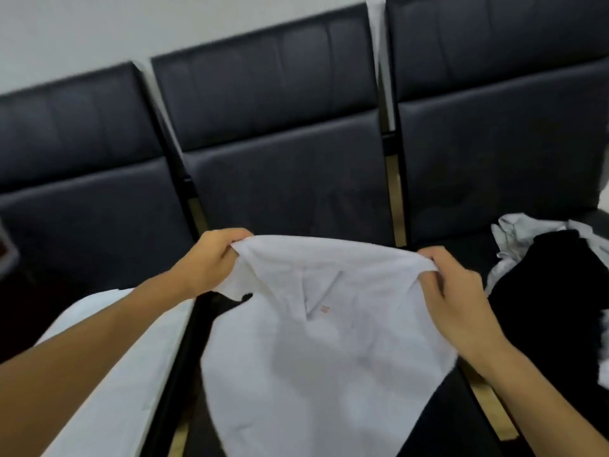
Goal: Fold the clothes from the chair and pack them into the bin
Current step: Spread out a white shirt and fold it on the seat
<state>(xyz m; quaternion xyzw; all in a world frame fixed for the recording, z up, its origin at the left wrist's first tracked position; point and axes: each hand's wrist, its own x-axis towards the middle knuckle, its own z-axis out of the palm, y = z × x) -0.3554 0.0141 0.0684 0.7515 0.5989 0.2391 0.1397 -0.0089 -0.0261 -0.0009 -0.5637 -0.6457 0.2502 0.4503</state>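
Both hands are clamped on the white shirt (316, 341), left hand (211, 262) and right hand (458, 291) each bunching its top edge, and it hangs over the middle seat (290, 192). Pinched that loosely, a corner could slip and the shirt sag unevenly, spoiling the fold. More clothes (557, 285) lie heaped on the right seat; dark padded chairs stand against a pale wall (99, 28).
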